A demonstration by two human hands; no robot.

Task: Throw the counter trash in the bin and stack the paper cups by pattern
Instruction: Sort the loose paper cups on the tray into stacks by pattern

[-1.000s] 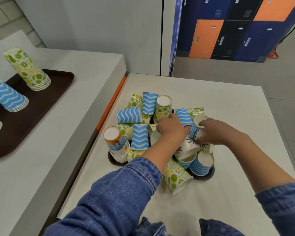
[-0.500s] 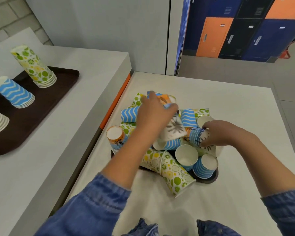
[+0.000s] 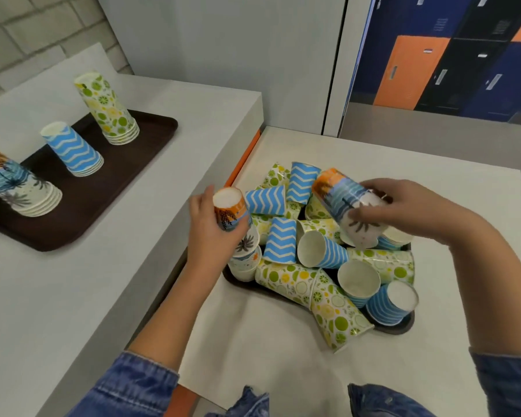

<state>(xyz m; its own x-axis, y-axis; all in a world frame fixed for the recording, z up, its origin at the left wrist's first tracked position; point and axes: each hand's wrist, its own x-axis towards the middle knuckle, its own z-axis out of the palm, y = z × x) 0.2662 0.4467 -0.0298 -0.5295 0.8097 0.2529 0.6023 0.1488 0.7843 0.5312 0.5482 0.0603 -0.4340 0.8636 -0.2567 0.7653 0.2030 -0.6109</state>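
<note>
Holding one palm-print cup (image 3: 348, 206) in the right hand (image 3: 403, 206) and another (image 3: 230, 213) in the left hand (image 3: 211, 233); three sorted stacks are standing on the brown tray (image 3: 127, 176), many mixed cups (image 3: 313, 266) are remaining.

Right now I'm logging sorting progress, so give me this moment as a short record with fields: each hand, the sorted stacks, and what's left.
left hand: grips an upside-down palm-print cup at the pile's left edge
right hand: holds a tilted palm-print cup above the pile
brown tray: on the left counter, three upside-down stacks
stacks: citrus print, blue zigzag, palm print
unsorted pile: mixed cups, many lying on their sides, on a dark tray
bin: not in view
</note>
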